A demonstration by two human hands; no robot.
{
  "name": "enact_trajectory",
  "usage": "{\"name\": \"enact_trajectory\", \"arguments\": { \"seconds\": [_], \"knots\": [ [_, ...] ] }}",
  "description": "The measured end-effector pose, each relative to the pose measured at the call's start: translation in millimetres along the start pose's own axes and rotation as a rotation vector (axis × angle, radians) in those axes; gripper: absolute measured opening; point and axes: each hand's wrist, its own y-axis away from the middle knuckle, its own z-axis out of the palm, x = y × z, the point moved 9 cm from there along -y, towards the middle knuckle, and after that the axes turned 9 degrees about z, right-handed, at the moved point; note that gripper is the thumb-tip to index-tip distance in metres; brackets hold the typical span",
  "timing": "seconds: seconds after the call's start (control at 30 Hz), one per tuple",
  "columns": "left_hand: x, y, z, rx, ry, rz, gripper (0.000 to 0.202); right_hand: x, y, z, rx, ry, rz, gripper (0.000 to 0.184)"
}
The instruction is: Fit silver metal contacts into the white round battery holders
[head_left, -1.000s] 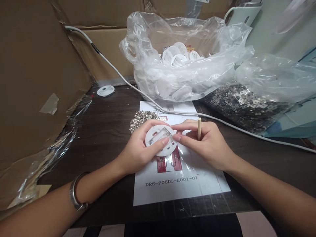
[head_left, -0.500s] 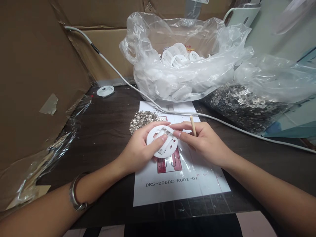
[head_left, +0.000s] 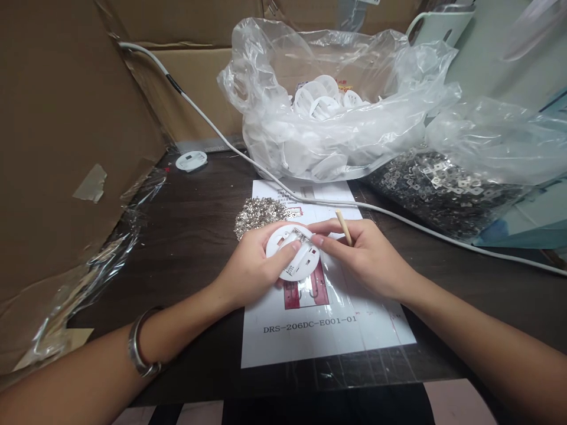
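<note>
My left hand grips a round white plastic disc over a printed sheet on the dark table, thumb across its face. My right hand is closed on a short wooden stick that points up and away. Its fingertips press a small metal clip at the disc's upper right. A heap of small metal clips lies just behind my left hand.
A clear bag of white discs stands at the back. A bag of metal plates lies at the right. A white cable crosses the table. One lone disc sits far left. Cardboard walls enclose the left and back.
The wooden stick has tilted from upright to leaning back and left. My right fingertips have closed in on the disc's top edge. The disc has turned slightly in my left hand.
</note>
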Motion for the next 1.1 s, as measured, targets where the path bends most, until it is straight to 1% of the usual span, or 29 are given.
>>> {"name": "enact_trajectory", "arguments": {
  "seconds": [0.13,0.23,0.4,0.53,0.73,0.83,0.9,1.1],
  "knots": [
    [-1,0,-0.3,0.008,-0.009,-0.008,0.024,2,0,-2,0.029,0.032,0.017,0.018],
    [2,-1,-2.7,0.012,-0.035,0.033,0.022,2,0,-1,0.012,0.023,0.015,0.02],
    [8,-3,-0.9,-0.033,-0.01,0.142,0.024,-6,3,-6,0.056,0.014,-0.095,0.018],
    [9,-2,1.1,-0.056,0.001,0.182,0.029,-14,7,-8,0.064,0.021,-0.183,0.018],
    [10,-1,0.9,-0.052,-0.007,0.215,0.03,-15,7,-9,0.067,0.022,-0.205,0.018],
    [9,-2,0.2,-0.046,-0.007,0.207,0.03,-14,7,-9,0.068,0.01,-0.189,0.016],
    [9,-2,0.9,-0.059,0.01,0.19,0.031,-12,5,-9,0.061,-0.02,-0.151,0.016],
    [11,1,9.7,-0.174,0.182,0.161,0.042,3,-3,-5,0.001,-0.159,0.053,0.016]
  ]
}}
